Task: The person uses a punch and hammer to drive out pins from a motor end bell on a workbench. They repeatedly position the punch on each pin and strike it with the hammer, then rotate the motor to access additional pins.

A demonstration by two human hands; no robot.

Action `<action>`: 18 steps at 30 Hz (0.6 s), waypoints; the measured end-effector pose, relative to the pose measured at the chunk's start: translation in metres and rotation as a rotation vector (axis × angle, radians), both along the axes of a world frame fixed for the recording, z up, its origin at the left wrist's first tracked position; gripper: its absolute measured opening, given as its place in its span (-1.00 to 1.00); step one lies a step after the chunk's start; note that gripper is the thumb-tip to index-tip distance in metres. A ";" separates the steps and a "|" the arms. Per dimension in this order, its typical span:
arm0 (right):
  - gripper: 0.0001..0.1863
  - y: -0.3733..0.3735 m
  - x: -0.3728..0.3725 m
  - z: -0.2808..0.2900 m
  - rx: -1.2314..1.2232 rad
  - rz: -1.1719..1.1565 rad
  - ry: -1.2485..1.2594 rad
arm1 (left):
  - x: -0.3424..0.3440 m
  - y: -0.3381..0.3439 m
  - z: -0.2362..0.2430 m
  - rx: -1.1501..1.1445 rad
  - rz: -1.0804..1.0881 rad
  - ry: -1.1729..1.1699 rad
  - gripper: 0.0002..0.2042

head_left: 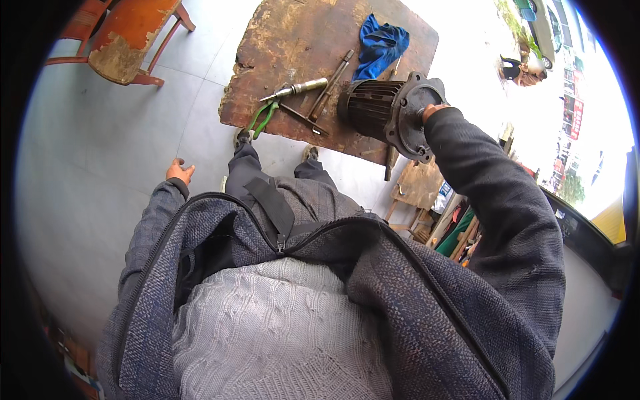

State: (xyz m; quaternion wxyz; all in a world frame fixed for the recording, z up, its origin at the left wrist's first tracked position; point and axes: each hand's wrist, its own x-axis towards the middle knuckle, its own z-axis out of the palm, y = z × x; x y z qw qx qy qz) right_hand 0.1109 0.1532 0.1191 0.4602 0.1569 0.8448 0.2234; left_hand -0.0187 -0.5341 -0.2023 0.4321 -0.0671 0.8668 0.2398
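A dark electric motor (377,107) with a finned body lies on its side at the right of a worn wooden table (287,40). Its round end flange (410,117) faces right. My right hand (435,112) is closed at the shaft in the middle of that flange; the sleeve hides most of the hand. Down at my left side, off the table, hangs my left hand (181,172), holding nothing, its fingers loosely bent and apart. Left of the motor lie green-handled pliers (265,120), a pointed tool with a pale cylindrical handle (300,88), and a metal rod (333,83).
A blue cloth (381,47) lies behind the motor. A thin-handled hammer (307,121) rests near the front edge, where a dark bar (391,165) sticks out. An orange worn chair (127,40) stands far left. A low wooden stand (419,183) is beyond the table's right corner.
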 end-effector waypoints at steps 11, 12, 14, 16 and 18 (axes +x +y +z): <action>-0.54 0.077 0.022 -0.057 -0.185 0.049 0.064 | -0.012 -0.005 0.005 0.058 0.015 -0.022 -0.44; -0.56 0.068 0.018 -0.048 -0.166 0.033 0.049 | -0.016 -0.006 0.008 0.076 0.007 -0.002 -0.44; -0.60 0.043 0.005 -0.028 -0.156 0.025 0.030 | -0.024 -0.010 0.011 0.074 0.035 -0.003 -0.45; -0.63 0.018 -0.015 -0.016 -0.180 0.023 0.040 | -0.029 -0.016 0.012 0.068 0.014 -0.011 -0.45; -0.65 -0.003 -0.028 -0.007 -0.209 0.021 0.059 | -0.033 -0.023 0.011 0.055 0.008 -0.002 -0.44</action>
